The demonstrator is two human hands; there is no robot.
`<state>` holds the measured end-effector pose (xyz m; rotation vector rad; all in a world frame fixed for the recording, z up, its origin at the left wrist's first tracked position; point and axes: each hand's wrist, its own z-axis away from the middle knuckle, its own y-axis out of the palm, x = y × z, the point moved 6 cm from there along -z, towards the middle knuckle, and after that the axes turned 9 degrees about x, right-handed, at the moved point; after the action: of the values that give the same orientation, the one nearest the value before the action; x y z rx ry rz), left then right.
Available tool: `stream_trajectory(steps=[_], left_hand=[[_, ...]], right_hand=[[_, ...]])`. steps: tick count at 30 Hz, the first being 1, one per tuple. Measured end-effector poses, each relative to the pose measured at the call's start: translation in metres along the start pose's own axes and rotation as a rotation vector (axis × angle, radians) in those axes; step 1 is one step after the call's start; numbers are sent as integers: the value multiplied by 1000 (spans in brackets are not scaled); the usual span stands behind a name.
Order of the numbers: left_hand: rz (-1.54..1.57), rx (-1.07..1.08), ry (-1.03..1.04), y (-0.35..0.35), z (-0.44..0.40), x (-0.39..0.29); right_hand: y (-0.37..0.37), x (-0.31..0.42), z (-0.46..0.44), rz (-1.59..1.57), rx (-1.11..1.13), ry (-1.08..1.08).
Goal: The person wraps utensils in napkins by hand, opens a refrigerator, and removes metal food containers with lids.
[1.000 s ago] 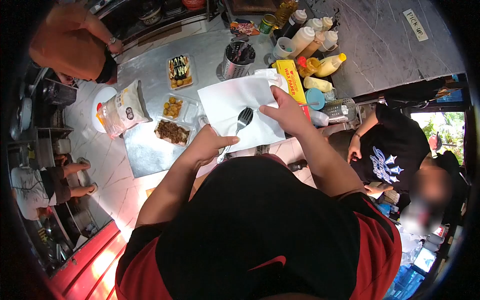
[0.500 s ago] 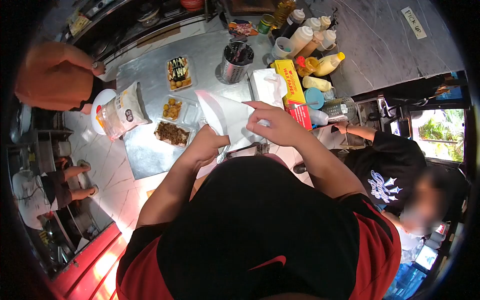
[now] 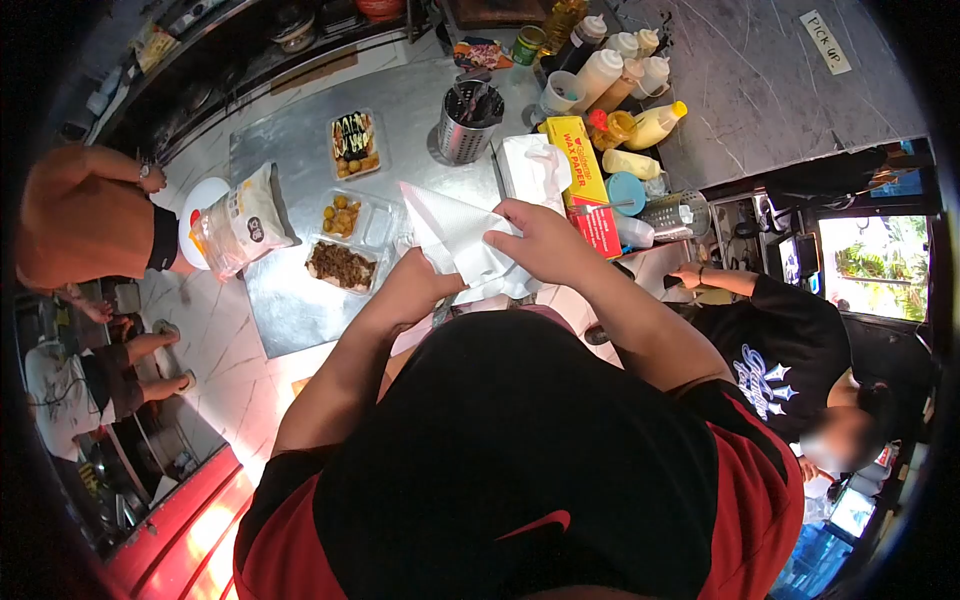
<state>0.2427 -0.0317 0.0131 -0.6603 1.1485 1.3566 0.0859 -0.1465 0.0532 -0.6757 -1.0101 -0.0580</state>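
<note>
A white paper napkin [image 3: 455, 232], partly folded, is held between my two hands over the near edge of the metal table. My left hand [image 3: 424, 288] grips its lower left part, thumb on top. My right hand [image 3: 540, 243] pinches the right side of the napkin. The fork is hidden from sight. Left of the napkin lies an open clear container [image 3: 376, 222] with small yellow balls [image 3: 341, 216] and chopped brown meat [image 3: 342, 266]. Farther back, another container holds food [image 3: 354, 143] topped with dark and pale sauce.
A perforated utensil holder [image 3: 468, 122], a napkin pack [image 3: 535, 170], a wax paper box [image 3: 582, 175] and sauce bottles [image 3: 600, 78] stand behind. A plastic bag [image 3: 243, 222] lies at the left. One person [image 3: 95, 215] stands left, another [image 3: 785, 340] right, a third [image 3: 70, 385] lower left.
The napkin has been folded over the fork, which was visible on it a second ago. The person at the right has reached an arm toward the counter; the person at the left has shifted outward.
</note>
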Motion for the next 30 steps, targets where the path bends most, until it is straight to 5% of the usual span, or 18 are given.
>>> stream_trajectory(steps=[10, 13, 16, 19, 25, 30], left_hand=[[143, 75, 5, -8, -2, 12], [-152, -22, -171, -6, -3, 1], [-318, -27, 14, -9, -8, 0], [32, 27, -218, -2, -4, 0], [-426, -59, -137, -7, -19, -1], [-230, 33, -192, -5, -12, -9]], right_hand=[[10, -13, -1, -33, -64, 31], [14, -17, -3, -45, -82, 1], [12, -21, -3, -58, 51, 95], [0, -20, -4, 58, 76, 37], [6, -22, -5, 11, 44, 0], [11, -40, -13, -226, 218, -31]])
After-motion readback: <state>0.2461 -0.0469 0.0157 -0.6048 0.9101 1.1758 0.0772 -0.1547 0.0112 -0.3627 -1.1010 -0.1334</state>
